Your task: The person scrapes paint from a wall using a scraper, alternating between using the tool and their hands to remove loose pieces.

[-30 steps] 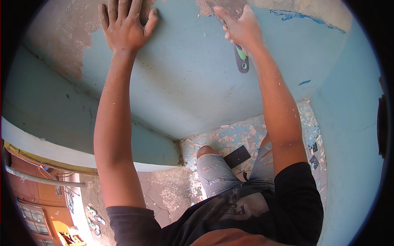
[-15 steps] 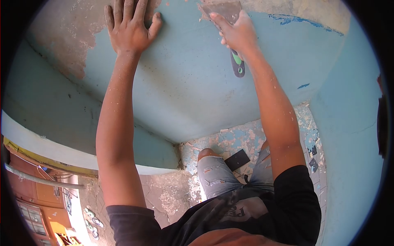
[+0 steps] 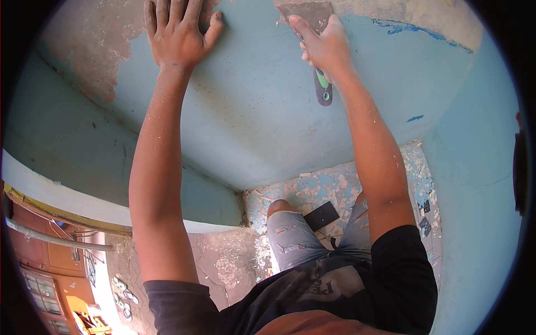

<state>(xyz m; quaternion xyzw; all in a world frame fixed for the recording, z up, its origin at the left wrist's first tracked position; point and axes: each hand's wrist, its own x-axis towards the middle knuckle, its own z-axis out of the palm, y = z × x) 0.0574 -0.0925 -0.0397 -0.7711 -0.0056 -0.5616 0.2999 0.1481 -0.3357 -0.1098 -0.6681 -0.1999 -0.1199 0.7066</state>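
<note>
My right hand [image 3: 326,47] grips a wide paint scraper [image 3: 307,12] with a black and green handle. The scraper's grey blade lies against the wall [image 3: 251,100] near the top of the view, where blue paint meets a bare patch [image 3: 391,8]. My left hand [image 3: 178,39] rests flat on the wall with its fingers spread, holding nothing. Those fingers lie over another bare, brownish patch [image 3: 95,50]. A streak of darker blue [image 3: 424,33] edges the bare area to the right of the scraper.
Paint flakes cover the floor [image 3: 329,181] below, around my knees. A dark flat rectangular object [image 3: 321,216] lies between my legs. A pale ledge [image 3: 72,195] runs along the left. Slippers [image 3: 125,296] sit on the ground at lower left. Another blue wall [image 3: 474,167] stands at right.
The scraper and my right hand show only a very slight shift against the wall. My left hand stays in place; the whole view has moved a little.
</note>
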